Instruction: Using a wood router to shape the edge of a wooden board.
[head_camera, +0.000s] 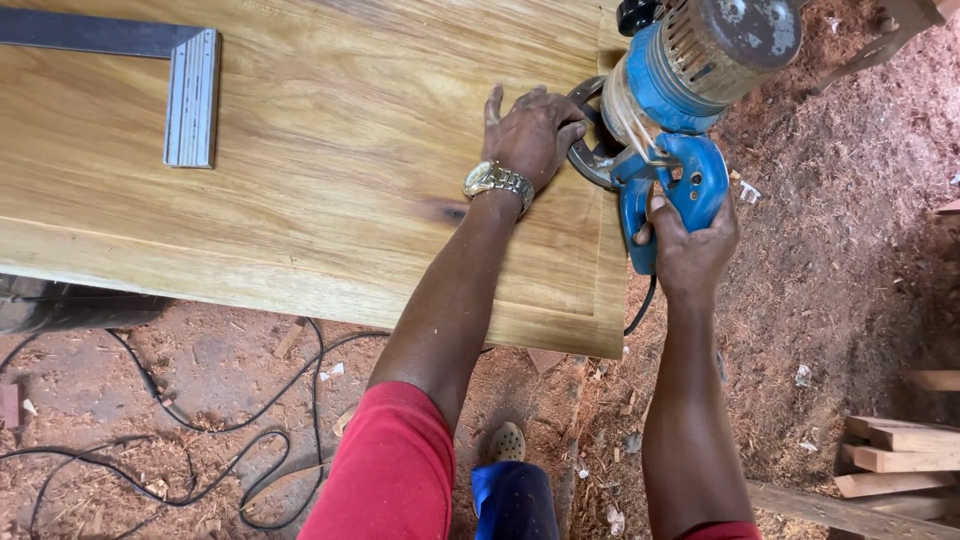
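1. The wooden panel (330, 180) fills the upper left of the view, pale yellow with darker grain, a groove running just inside its right and near edges. Both hands work at its right edge.
2. The ground (850, 260) around it is covered in reddish sawdust and wood chips.
3. The blue router (690, 80) stands at the panel's right edge, its round motor housing upright and its metal base (590, 150) resting on the wood.
4. A metal try square (185, 95) lies flat on the panel at the upper left, well apart from both hands.
5. Black cables (200, 440) loop across the ground below the panel, to the left of the arms.
6. Offcut planks (900, 450) lie stacked at the lower right.
7. The left hand (530, 130) lies palm down on the panel, fingers spread and loosely open, fingertips touching the router base; it grips nothing.
8. The right hand (690, 250) is closed around the router's blue handle (680, 190), just off the panel's edge, below the motor.
9. A metal wristwatch (498, 182) sits on the left wrist.
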